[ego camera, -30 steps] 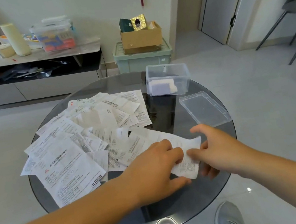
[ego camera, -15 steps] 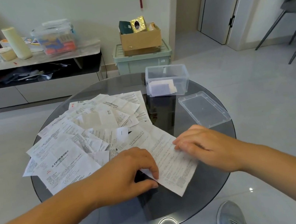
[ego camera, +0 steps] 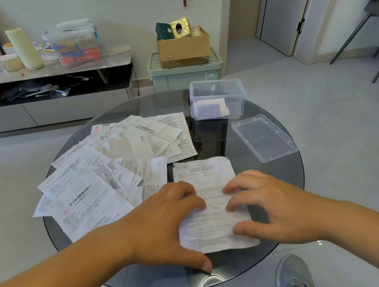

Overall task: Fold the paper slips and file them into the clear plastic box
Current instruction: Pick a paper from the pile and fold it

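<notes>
Slip (ego camera: 206,188) had swung square, clear of the pile (ego camera: 113,170), flat under bent fingertips of left hand (ego camera: 164,224) and right hand (ego camera: 268,207) (pressing, not gripping): seemingly ready to fold, box (ego camera: 216,89) waiting behind.

One printed sheet (ego camera: 203,173) lies flat and unfolded at about five o'clock on the round table (ego camera: 281,178), creased, its long side running away from the near edge. The fingertips of the left hand (ego camera: 161,224) and the right hand (ego camera: 273,207) rest on its middle. The other slips (ego camera: 113,170), white and crumpled, lie in a loose overlapping heap from nine to twelve o'clock. The clear plastic box (ego camera: 236,101) stands open at one o'clock with a few folded slips (ego camera: 209,109) inside. Its lid (ego camera: 264,137) lies apart at three o'clock.
</notes>
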Tool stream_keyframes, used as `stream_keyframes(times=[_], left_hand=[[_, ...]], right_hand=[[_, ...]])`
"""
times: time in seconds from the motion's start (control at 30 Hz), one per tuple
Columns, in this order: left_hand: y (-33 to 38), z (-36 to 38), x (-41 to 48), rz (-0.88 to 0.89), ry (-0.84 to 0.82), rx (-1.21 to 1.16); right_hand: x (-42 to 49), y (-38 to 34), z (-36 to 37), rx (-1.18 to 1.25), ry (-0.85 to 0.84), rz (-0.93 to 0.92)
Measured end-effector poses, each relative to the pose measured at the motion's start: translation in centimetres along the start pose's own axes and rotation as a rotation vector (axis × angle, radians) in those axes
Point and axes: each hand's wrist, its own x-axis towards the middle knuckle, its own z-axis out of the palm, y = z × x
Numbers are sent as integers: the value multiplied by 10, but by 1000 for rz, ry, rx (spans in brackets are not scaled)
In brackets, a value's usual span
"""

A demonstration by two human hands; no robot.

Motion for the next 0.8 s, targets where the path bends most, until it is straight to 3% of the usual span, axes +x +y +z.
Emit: stream_keyframes(times=[0.17, 0.4, 0.53, 0.7, 0.8], left_hand=[[22, 11, -12, 6, 20, 99], [28, 20, -19, 3, 56, 62], [24, 15, -22, -20, 35, -109], [15, -4, -16, -139, 161, -506], [9, -7, -8, -234, 248, -577]], right_hand=[[-9, 0, 11, 32, 22, -15], [-16, -3, 20, 57, 102, -27], [-18, -5, 21, 121, 110, -5], [-17, -10, 9, 560, 126, 136], [-8, -11, 2, 615, 163, 210]])
